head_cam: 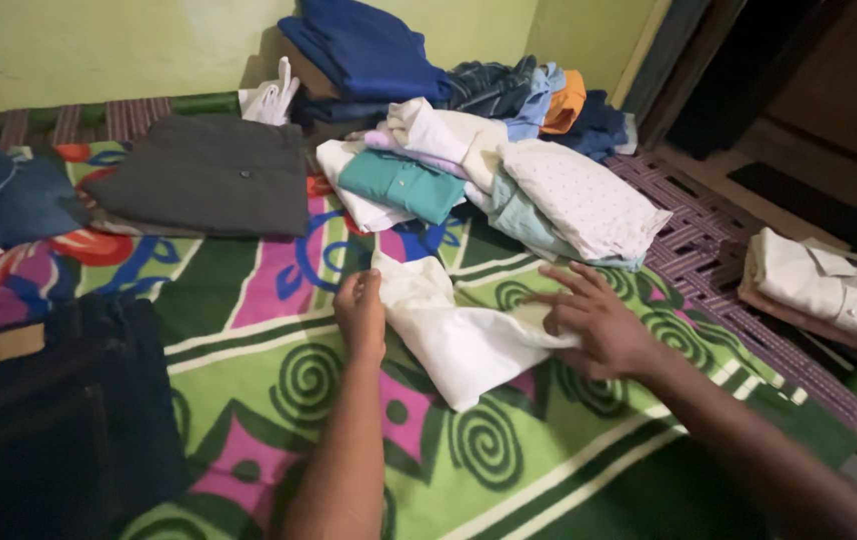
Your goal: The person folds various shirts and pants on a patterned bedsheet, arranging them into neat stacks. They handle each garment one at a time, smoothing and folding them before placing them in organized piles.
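Lying pretty much dead centre on the green patterned bedspread (249,360): a white folded garment (454,330), partly folded and a bit rumpled. Everything else placed off that garment below.

Left hand (361,315) sitting at the garment's left edge, fingers bunched together and pinching the top-left corner of the cloth. Right hand (594,325) pressing flat on the garment's right edge, fingers spread wide, palm down on the fabric.

Just behind the garment, piling up: a messy stack of clothes, with a teal shirt (404,185) showing at the front, a white dotted shirt (584,205) sliding off to the right, and a cream one (444,130) on top. Further behind that, leaning by the yellow-green wall (99,45), a blue folded garment (364,45) capping another heap, with an orange piece (567,100) peeking out beside it.

Behind and to the left of the garment: a dark grey folded shirt (209,175) lying flat. Further left, a denim shirt (4,195). Near left of the garment, at the frame edge, dark jeans (49,410) with a tan patch.

Well off to the right of the garment, sitting on a purple woven mat (699,250): a small stack of cream folded shirts (829,290).
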